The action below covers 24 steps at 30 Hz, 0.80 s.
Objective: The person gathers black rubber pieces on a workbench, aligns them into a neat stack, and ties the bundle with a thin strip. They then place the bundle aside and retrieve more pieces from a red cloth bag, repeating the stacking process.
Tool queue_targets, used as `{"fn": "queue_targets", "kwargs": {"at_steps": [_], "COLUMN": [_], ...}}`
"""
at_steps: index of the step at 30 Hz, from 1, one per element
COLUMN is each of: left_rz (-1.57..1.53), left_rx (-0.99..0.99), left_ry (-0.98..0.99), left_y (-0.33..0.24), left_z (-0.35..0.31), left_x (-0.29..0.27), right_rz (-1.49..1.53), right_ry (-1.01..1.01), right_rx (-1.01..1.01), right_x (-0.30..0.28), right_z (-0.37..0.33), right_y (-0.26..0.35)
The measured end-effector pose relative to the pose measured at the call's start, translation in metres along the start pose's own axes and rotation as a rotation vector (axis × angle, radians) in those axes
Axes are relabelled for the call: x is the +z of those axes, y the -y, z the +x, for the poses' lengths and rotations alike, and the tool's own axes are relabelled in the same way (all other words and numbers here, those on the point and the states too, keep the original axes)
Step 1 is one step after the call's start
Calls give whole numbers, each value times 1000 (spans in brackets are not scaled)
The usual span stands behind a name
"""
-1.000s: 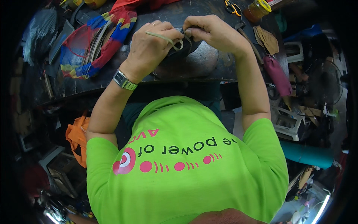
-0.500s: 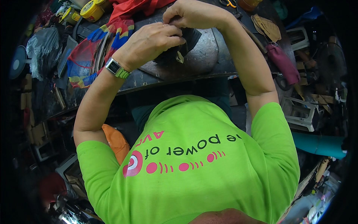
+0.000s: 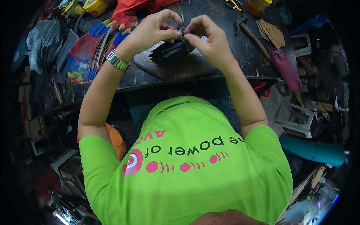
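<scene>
A bundle of thin black flat pieces (image 3: 170, 53) sits over a dark stone-like slab (image 3: 165, 70) near the table's front edge. Above its right end, my left hand (image 3: 157, 30) and my right hand (image 3: 210, 42) meet at a thin dark strip (image 3: 182, 32) that seems to go around the bundle. Both hands are closed in a pinch, thumb against forefinger, with the strip between them. The other fingers of my left hand curl loosely above it. Where exactly the strip's ends run is too small to make out.
A hammer (image 3: 255, 40) lies to the right, with tan cut pieces (image 3: 270, 33) and a maroon pouch (image 3: 285, 69) beyond. Orange-handled scissors (image 3: 234, 4) and a tub (image 3: 258, 5) are farther back. At left are a colourful mesh bag (image 3: 84, 58), red cloth (image 3: 140, 5) and yellow tubs (image 3: 94, 6).
My right hand has come down and toward me, beside the bundle. My left hand has turned and risen slightly. The bundle has turned, and the hammer and scissors now show more fully.
</scene>
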<state>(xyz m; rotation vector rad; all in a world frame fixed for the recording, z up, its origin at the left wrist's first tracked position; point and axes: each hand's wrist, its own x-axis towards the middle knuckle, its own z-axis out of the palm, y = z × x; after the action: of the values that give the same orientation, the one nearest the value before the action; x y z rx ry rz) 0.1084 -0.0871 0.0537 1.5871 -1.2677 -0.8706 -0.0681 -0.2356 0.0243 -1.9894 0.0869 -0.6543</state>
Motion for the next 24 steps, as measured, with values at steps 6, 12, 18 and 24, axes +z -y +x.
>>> {"fn": "queue_targets", "kwargs": {"at_steps": [6,12,18,24], "left_rz": [-98,-134,341,867], "left_rx": [-75,-137,71,305], "left_ry": [94,118,-81,-243], "left_y": [2,-2,-11,-24], "left_z": [0,-2,-13,-30], "left_x": [-6,-8,5,21], "right_rz": [-329,-525,-513,-507], "right_ry": [-26,-105,-113,-108], "right_rx": [-182,-274,-252,-149], "right_x": [11,26,32,28], "right_z": [-5,-4,-1,4], "right_y": [17,16,15,17]}}
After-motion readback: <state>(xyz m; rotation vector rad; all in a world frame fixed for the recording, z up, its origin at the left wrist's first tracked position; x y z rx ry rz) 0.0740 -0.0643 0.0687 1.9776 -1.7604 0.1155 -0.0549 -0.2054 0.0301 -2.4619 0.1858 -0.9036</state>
